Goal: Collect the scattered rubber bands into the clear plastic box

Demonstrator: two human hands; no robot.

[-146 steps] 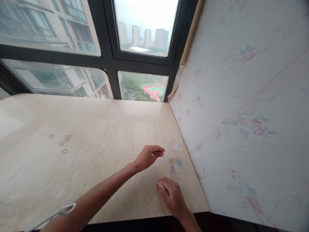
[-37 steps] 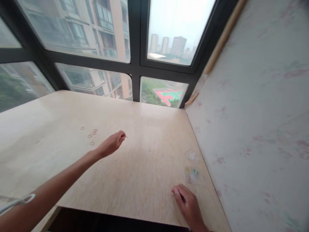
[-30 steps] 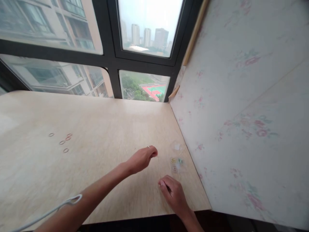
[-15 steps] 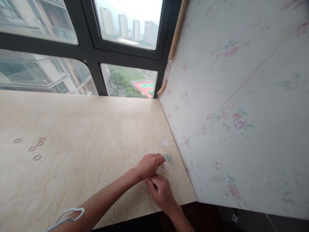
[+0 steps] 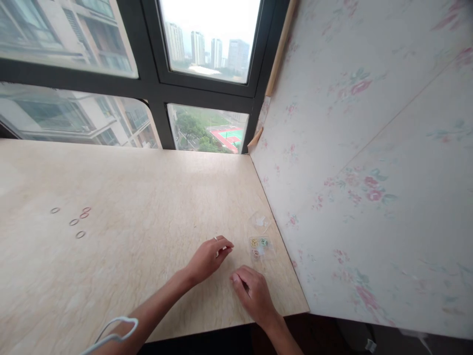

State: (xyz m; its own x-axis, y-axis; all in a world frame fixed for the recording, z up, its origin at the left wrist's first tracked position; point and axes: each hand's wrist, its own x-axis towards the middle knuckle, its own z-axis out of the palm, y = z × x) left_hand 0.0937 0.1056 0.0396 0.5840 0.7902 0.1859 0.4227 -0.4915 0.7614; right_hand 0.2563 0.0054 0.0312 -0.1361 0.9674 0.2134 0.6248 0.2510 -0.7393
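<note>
Beside the clear compartment box (image 5: 264, 253), my left hand (image 5: 210, 257) hovers with its thumb and fingertips brought together. What sits in that pinch, if anything, is too small to make out. Nearer the front edge, my right hand (image 5: 254, 294) is curled closed, and its contents are hidden. The box lies open on the ledge, with yellow hair ties (image 5: 254, 243), green hair ties (image 5: 264, 242) and pinkish hair ties (image 5: 255, 253) in separate compartments. The two hands are apart.
On the left of the marbled ledge (image 5: 155, 197) lie several hair ties, including a red one (image 5: 84, 215) and a dark one (image 5: 80, 234). A clear lid (image 5: 259, 220) sits behind the box. The floral wall (image 5: 351, 148) borders the right; windows stand behind.
My left hand has drawn back left from over the box, exposing the yellow and pinkish hair ties. It has separated from my right hand, which stays closed. The view has shifted slightly left.
</note>
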